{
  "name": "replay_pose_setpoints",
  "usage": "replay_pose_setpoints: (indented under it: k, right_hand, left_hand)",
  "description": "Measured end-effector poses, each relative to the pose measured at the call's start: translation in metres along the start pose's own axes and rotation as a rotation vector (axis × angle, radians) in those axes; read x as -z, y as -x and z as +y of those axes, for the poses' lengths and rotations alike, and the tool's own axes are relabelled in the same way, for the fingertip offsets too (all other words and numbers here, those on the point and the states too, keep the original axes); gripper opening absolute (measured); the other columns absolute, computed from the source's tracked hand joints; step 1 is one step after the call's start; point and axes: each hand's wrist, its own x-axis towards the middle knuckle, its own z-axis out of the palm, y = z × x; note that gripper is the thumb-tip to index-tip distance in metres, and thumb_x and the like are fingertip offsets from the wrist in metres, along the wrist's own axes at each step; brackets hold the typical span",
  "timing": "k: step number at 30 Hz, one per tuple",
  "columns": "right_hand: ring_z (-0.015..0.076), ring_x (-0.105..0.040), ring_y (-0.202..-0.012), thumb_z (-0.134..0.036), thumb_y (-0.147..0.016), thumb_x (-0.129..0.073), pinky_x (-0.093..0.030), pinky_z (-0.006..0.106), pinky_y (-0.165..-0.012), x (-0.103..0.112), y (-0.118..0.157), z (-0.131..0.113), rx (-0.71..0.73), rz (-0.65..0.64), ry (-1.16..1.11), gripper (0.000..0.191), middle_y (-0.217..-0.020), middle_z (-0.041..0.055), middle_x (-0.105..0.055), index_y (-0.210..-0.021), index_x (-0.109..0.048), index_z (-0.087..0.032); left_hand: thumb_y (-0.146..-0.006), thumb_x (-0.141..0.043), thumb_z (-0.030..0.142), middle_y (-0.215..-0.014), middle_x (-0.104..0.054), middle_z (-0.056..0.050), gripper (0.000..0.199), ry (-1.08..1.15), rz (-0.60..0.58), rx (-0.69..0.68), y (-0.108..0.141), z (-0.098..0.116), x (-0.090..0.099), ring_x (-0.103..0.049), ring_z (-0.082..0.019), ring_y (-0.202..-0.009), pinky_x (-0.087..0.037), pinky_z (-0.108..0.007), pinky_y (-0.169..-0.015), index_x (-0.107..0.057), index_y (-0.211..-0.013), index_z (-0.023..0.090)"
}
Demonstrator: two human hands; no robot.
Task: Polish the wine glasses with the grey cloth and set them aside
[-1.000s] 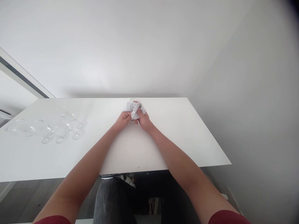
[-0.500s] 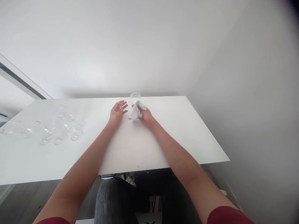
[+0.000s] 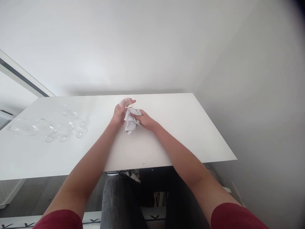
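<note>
I hold a clear glass (image 3: 125, 102) in my left hand (image 3: 118, 115), over the far part of the white table (image 3: 190, 133), a little left of its middle. My fingers curl around the bowl, with the fingertips showing past its right side; the lower part of the glass is hidden by my hand and the cloth, so I cannot tell whether its foot touches the tabletop. My right hand (image 3: 147, 121) comes in from the right and pinches a crumpled white cloth (image 3: 131, 121) between thumb and fingers. The cloth bunches up just beside my left hand, on the near side of the bowl, and its loose end hangs toward me. Whether it touches the glass I cannot make out. Well apart from my hands, on the left part of the table, several clear stemmed glasses (image 3: 66, 136) stand in a close group; their outlines overlap, so I cannot count them surely. A small dark speck (image 3: 143, 163) lies by the near edge, around the middle. Behind the far edge rises a pale wall (image 3: 152, 47). Both my forearms reach over the near edge from dark red sleeves (image 3: 235, 216), and below it I see my dark grey trousers (image 3: 119, 203) and part of a shoe (image 3: 135, 176).
</note>
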Motion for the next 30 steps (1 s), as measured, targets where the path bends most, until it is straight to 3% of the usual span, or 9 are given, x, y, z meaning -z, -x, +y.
replay_pose_setpoints:
  k: [6,11,13,15,18,21,23,27,30]
  right_hand:
    - [0.0202,-0.063,-0.088,-0.024,-0.076,-0.067,-0.052,0.035,-0.089,0.008,-0.002,0.005,0.161,0.336,0.278,0.042,-0.094,0.0015,-0.071,-0.118,-0.072,-0.023]
    - [0.0184,-0.065,-0.100,-0.038,-0.084,-0.067,-0.054,0.031,-0.087,0.028,-0.010,0.004,0.183,0.807,-0.227,0.027,-0.106,0.0029,-0.070,-0.108,-0.066,-0.025]
    - [0.0174,-0.066,-0.096,-0.043,-0.083,-0.072,-0.055,0.028,-0.080,0.032,-0.011,0.002,0.126,0.800,-0.422,0.032,-0.104,0.0022,-0.070,-0.110,-0.064,-0.026]
    - [0.0174,-0.066,-0.092,-0.046,-0.082,-0.076,-0.055,0.027,-0.076,0.029,-0.012,0.000,0.093,0.628,-0.513,0.036,-0.101,0.0023,-0.070,-0.110,-0.065,-0.025]
    - [0.0181,-0.068,-0.085,-0.052,-0.083,-0.078,-0.056,0.029,-0.074,0.019,-0.013,-0.002,-0.032,0.439,-0.522,0.038,-0.094,0.0026,-0.072,-0.106,-0.069,-0.023]
    - [0.0192,-0.068,-0.078,-0.050,-0.082,-0.078,-0.056,0.030,-0.069,0.014,-0.015,-0.003,-0.257,0.484,-0.510,0.034,-0.088,0.0032,-0.072,-0.098,-0.069,-0.022]
    - [0.0198,-0.066,-0.076,-0.047,-0.084,-0.072,-0.055,0.031,-0.067,0.015,-0.014,-0.005,-0.312,0.507,-0.502,0.029,-0.085,0.0044,-0.070,-0.093,-0.066,-0.021]
    - [0.0175,-0.058,-0.078,-0.037,-0.083,-0.063,-0.050,0.028,-0.070,0.015,-0.003,-0.010,0.008,0.659,-0.108,0.016,-0.082,0.0009,-0.061,-0.087,-0.057,-0.023]
    - [0.0167,-0.055,-0.081,-0.033,-0.079,-0.063,-0.048,0.027,-0.072,0.012,0.002,-0.014,0.205,0.650,0.107,0.017,-0.084,-0.0011,-0.057,-0.091,-0.055,-0.025]
  left_hand:
    - [-0.076,-0.094,0.055,-0.132,-0.074,-0.016,0.066,0.050,0.050,-0.049,-0.006,-0.012,0.003,-0.057,-0.036,-0.146,-0.053,-0.042,-0.103,-0.072,-0.129,0.022]
    - [-0.075,-0.096,0.053,-0.144,-0.069,-0.015,0.064,0.120,0.147,-0.118,-0.010,-0.012,0.009,-0.057,-0.032,-0.146,-0.053,-0.040,-0.105,-0.070,-0.128,0.027]
    - [-0.075,-0.095,0.052,-0.153,-0.063,-0.014,0.063,0.136,0.187,-0.132,-0.011,-0.010,0.010,-0.061,-0.028,-0.140,-0.053,-0.039,-0.107,-0.070,-0.128,0.029]
    - [-0.074,-0.098,0.049,-0.154,-0.061,-0.012,0.063,0.139,0.175,-0.139,-0.010,-0.009,0.010,-0.062,-0.026,-0.137,-0.054,-0.036,-0.108,-0.071,-0.128,0.030]
    - [-0.065,-0.102,0.046,-0.144,-0.065,-0.011,0.070,0.135,0.025,-0.109,-0.006,-0.009,0.006,-0.062,-0.027,-0.136,-0.056,-0.037,-0.107,-0.074,-0.127,0.031]
    - [-0.059,-0.104,0.047,-0.134,-0.068,-0.011,0.068,0.117,-0.164,-0.062,-0.001,-0.008,0.003,-0.064,-0.030,-0.132,-0.058,-0.042,-0.108,-0.077,-0.119,0.029]
    - [-0.059,-0.104,0.046,-0.134,-0.068,-0.011,0.063,0.094,-0.206,-0.054,0.000,-0.007,0.002,-0.064,-0.030,-0.131,-0.058,-0.046,-0.110,-0.078,-0.115,0.029]
    - [-0.067,-0.101,0.046,-0.144,-0.064,-0.012,0.066,0.069,-0.081,-0.078,-0.003,-0.008,0.002,-0.061,-0.030,-0.137,-0.057,-0.045,-0.110,-0.074,-0.124,0.030]
    - [-0.067,-0.101,0.050,-0.145,-0.064,-0.014,0.071,0.084,-0.049,-0.072,-0.004,-0.008,0.003,-0.065,-0.028,-0.131,-0.057,-0.042,-0.108,-0.071,-0.128,0.029]
